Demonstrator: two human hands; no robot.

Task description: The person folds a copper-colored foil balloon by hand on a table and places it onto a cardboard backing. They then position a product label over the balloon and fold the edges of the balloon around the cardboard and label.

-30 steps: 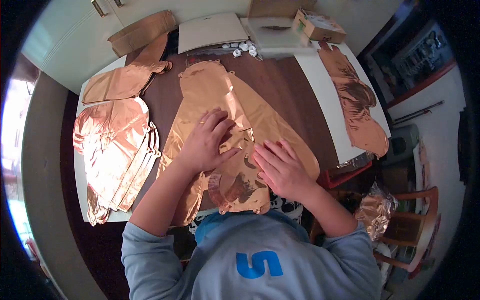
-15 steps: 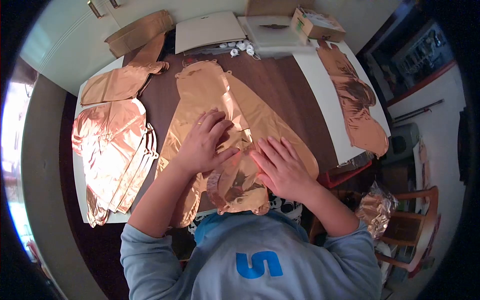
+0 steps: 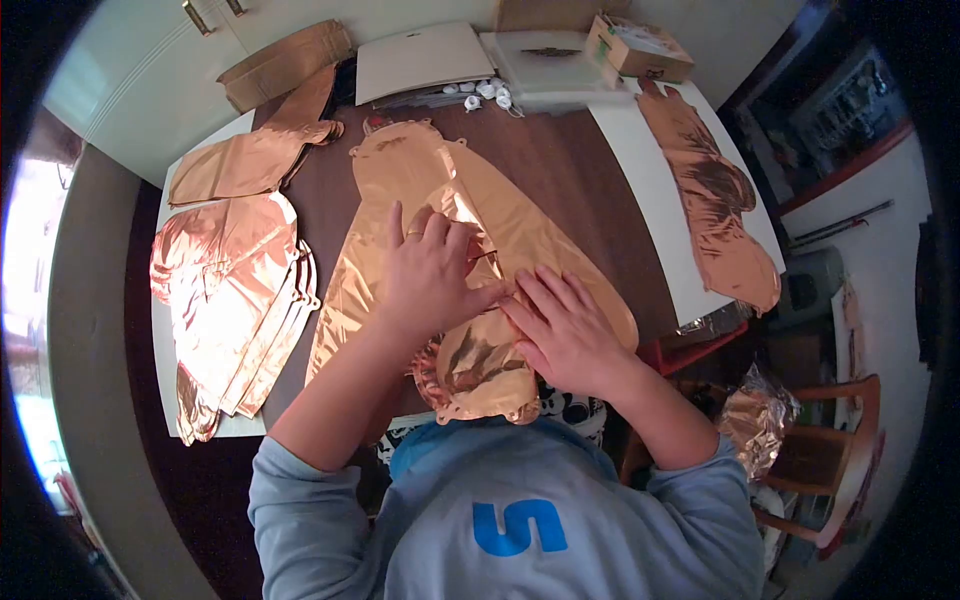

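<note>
A copper-coloured foil balloon [image 3: 405, 180], deflated and flat, lies in front of me with its folded lower end close to my body. My left hand [image 3: 430, 275] rests palm down on its middle, fingers apart and slightly bent, thumb stretched toward my right hand. My right hand [image 3: 565, 330] lies flat on the foil's right side with fingers extended. The left thumb tip and right fingertips nearly meet over the folded part. A thin dark line shows on the foil beside the left index finger; I cannot tell what it is. What lies under both palms is hidden.
Stacked copper foil balloons [image 3: 230, 290] cover the table's left side; another foil piece [image 3: 705, 190] lies on the right. At the back are white ribbon rolls [image 3: 487, 92], a pale flat box [image 3: 425, 62] and a cardboard box [image 3: 640, 48]. A wooden chair [image 3: 850, 440] stands at right.
My left hand has moved right and its thumb has come up close to the right hand. The right hand has stayed nearly in place on the foil.
</note>
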